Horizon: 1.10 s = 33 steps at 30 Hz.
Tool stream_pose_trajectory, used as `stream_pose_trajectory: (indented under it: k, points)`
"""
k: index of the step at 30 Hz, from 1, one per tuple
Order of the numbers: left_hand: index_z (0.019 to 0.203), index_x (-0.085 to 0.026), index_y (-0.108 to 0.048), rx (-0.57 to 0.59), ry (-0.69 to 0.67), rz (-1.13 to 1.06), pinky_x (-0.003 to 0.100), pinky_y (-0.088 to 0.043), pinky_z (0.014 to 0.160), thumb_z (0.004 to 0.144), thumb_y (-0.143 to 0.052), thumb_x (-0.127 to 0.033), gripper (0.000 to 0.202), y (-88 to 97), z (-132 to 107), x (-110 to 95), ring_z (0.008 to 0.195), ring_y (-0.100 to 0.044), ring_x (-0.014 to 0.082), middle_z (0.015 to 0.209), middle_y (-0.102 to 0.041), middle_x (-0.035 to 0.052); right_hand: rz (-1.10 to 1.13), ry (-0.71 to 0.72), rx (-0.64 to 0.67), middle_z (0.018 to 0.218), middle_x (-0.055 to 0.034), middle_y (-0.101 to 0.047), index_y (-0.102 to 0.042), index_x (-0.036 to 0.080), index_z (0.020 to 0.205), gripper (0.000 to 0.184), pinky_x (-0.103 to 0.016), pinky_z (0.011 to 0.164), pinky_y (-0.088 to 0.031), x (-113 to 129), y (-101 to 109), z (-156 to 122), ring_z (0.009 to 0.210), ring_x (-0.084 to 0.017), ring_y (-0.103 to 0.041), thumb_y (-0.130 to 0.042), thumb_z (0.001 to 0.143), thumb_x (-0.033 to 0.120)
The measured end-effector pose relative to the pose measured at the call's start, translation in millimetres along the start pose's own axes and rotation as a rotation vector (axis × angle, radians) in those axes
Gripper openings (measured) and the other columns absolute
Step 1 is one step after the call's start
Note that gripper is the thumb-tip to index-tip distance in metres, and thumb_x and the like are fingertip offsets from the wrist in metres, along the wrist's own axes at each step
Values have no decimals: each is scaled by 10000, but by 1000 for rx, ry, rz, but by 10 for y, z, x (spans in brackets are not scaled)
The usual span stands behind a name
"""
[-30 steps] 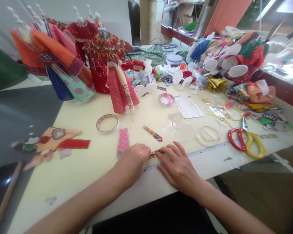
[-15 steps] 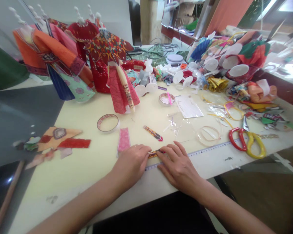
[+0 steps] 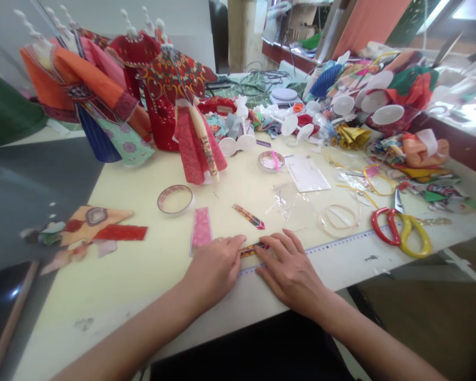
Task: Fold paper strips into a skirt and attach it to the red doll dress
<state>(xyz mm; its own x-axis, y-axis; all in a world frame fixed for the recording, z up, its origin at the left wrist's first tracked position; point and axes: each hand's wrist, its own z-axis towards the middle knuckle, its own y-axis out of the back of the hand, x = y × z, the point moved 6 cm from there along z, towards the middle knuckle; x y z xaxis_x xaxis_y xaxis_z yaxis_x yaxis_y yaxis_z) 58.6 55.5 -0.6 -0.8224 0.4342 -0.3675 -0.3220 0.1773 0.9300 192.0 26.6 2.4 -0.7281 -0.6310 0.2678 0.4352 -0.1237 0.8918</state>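
My left hand [image 3: 214, 267] and my right hand [image 3: 289, 270] rest side by side on the pale yellow table [image 3: 150, 275] near its front edge. Between their fingertips lies a small patterned paper strip [image 3: 253, 248], and both hands press it down with fingers bent. A second patterned strip [image 3: 248, 216] lies just beyond, and a pink paper piece [image 3: 200, 229] sits left of my left hand. A printed ruler line [image 3: 333, 244] runs along the table to the right of my right hand.
Paper dolls in red and orange robes [image 3: 162, 90] stand at the back left. Tape rolls [image 3: 175, 199] [image 3: 270, 161], red and yellow scissors [image 3: 400, 230], clear wrappers [image 3: 293, 203] and a heap of coloured paper and white discs [image 3: 381, 100] crowd the right. Paper scraps [image 3: 95, 225] lie left.
Almost nothing has moved. My left fingers have stretched slightly further forward over the strip's left end; my right hand holds the same place.
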Motion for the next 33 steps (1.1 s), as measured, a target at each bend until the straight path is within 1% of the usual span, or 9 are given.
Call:
stream_pose_trajectory:
  k: [5, 9, 14, 21, 33]
  points:
    - [1239, -166, -477, 47, 3, 56, 347, -499, 654, 869, -397, -174, 379, -14, 3, -9, 767, -647, 231, 876, -680, 77, -11, 0, 8, 1140, -132, -553, -599, 124, 1107, 274, -514, 1030, -305, 7, -7, 3, 1106, -267, -448, -503, 873, 230]
    - [1251, -165, -470, 60, 9, 47, 340, -494, 664, 870, -394, -175, 389, -1, 5, -9, 769, -645, 225, 873, -677, 78, -15, -4, 9, 1150, -131, -551, -597, 136, 1109, 271, -519, 1027, -312, -5, -15, 1, 1115, -266, -448, -498, 877, 235]
    - [1253, -167, -472, 60, 7, 17, 357, -499, 692, 872, -385, -175, 392, 2, 6, -15, 804, -648, 231, 911, -678, 85, -17, -1, 8, 1162, -138, -544, -595, 126, 1116, 281, -519, 1030, -303, -14, -16, -5, 1119, -273, -445, -498, 876, 234]
    - [1241, -174, -477, 78, -2, 23, 355, -494, 658, 866, -377, -170, 388, -17, 11, -26, 786, -650, 237, 894, -680, 75, -10, 0, 9, 1152, -136, -549, -600, 124, 1106, 274, -521, 1028, -304, -6, -13, -6, 1110, -273, -451, -502, 873, 231]
    - [1229, -177, -478, 105, -18, 30, 324, -474, 627, 859, -381, -170, 382, -30, 12, -28, 756, -643, 227, 856, -673, 67, -10, -6, 5, 1151, -141, -554, -606, 131, 1099, 269, -530, 1022, -319, -10, -13, 2, 1111, -272, -455, -504, 871, 230]
